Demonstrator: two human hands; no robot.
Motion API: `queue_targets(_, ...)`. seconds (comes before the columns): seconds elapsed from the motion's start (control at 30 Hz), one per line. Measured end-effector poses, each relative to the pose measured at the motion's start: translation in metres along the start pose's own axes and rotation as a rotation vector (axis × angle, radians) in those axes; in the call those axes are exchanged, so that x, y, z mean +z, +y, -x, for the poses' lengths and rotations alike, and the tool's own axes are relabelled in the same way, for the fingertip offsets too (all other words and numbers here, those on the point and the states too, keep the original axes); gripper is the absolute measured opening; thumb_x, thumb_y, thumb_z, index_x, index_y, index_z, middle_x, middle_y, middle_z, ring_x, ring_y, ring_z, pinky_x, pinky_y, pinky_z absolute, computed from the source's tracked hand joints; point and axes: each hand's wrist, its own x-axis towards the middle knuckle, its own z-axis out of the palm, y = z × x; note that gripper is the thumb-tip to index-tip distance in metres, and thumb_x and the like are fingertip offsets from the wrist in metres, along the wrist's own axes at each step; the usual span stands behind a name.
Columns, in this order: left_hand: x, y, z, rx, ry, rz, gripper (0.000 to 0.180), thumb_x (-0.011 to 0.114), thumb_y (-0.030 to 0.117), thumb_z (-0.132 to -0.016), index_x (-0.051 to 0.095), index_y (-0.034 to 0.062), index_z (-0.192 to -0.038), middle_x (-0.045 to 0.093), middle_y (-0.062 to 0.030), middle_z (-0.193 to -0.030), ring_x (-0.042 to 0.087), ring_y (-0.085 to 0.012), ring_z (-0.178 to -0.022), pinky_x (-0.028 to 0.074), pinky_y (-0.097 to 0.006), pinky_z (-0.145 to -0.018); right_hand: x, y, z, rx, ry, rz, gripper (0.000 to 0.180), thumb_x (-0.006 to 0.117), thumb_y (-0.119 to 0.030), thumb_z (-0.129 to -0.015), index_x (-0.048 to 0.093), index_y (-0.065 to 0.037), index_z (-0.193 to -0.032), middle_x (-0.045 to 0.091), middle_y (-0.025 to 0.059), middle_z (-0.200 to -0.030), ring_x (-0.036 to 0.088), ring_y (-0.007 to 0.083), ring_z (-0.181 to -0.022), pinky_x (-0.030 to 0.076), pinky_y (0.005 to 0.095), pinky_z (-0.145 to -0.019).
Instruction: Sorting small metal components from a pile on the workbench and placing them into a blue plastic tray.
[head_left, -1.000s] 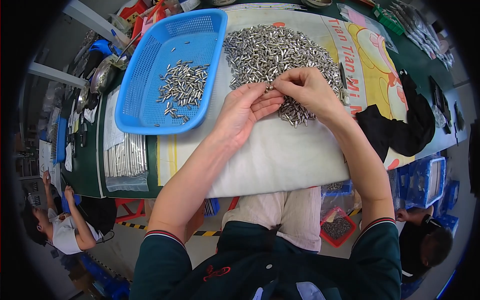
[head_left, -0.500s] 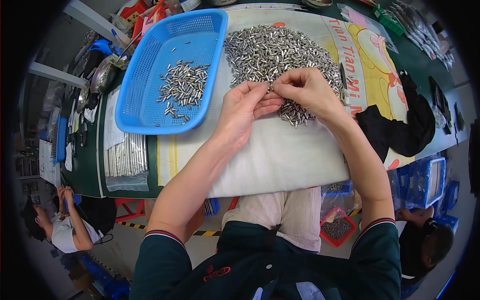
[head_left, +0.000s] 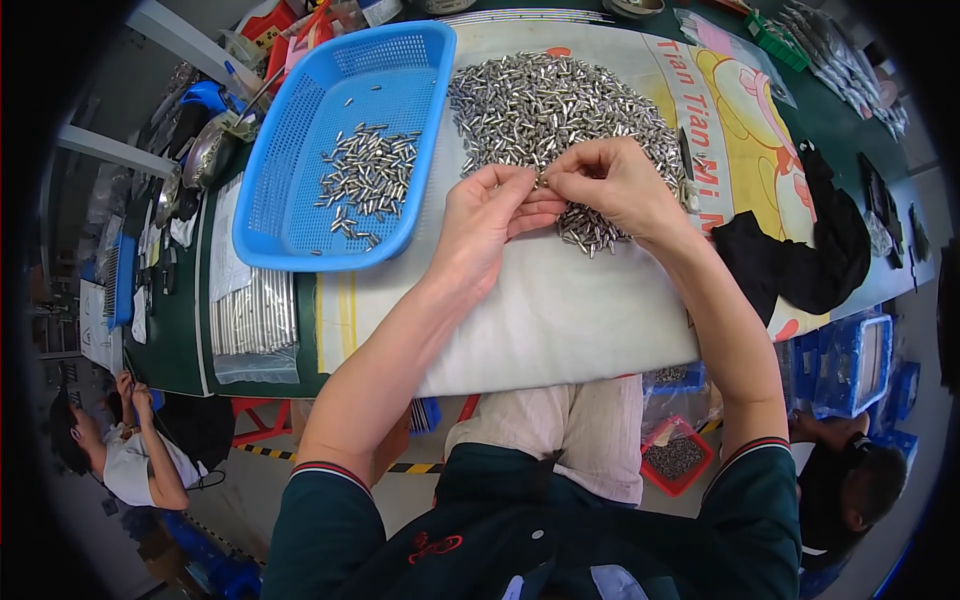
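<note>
A large heap of small silvery metal pins (head_left: 570,100) lies on a pale printed cloth (head_left: 560,310). Over the heap's near edge, my left hand (head_left: 492,212) and my right hand (head_left: 618,188) meet with their fingertips close together. A small metal pin (head_left: 541,182) shows between them, pinched by both thumbs and forefingers; its exact shape is mostly covered. The other fingers of my left hand are loosely curled, palm up. To the left stands a blue perforated plastic basket (head_left: 290,215) holding a smaller scatter of the same pins.
A bag of long metal rods (head_left: 255,320) lies left of the cloth. Black fabric (head_left: 760,260) is at the right. Under the table's right side stands a red bin (head_left: 690,478) of small parts. One person (head_left: 140,460) sits at left, another (head_left: 860,490) at right.
My hands stay almost in place, with only a slight shift of the fingers around the small pin. The person at left has moved their head and hands a little.
</note>
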Motion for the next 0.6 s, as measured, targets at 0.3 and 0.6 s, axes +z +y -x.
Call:
queue_targets(0.3,0.0013,0.0023,-0.0004,0.003,0.008,0.051,0.014,0.048,0.014,-0.09,0.05,-0.0001,-0.093,0.061,-0.0139,-0.087,0.063,-0.019,-0.078,0.052,-0.027,-0.071,0.0014,-0.0037,0.0007,0.003,0.011,-0.028,0.019,0.062,-0.013,-0.073,0.065,0.005,-0.078,0.061,0.0051,-0.066,0.053,0.0068,-0.061,0.044,0.0218,-0.057)
queue_targets(0.6,-0.0048,0.0007,-0.0021,-0.034,-0.031,0.148,0.016,0.051,0.017,-0.089,0.052,0.002,-0.095,0.061,-0.0117,-0.086,0.062,-0.019,-0.08,0.052,-0.028,-0.074,0.0035,-0.0044,0.0006,-0.039,0.036,0.031,0.019,0.062,-0.014,-0.073,0.065,0.004,-0.078,0.061,0.0042,-0.064,0.053,0.006,-0.059,0.044,0.0215,-0.055)
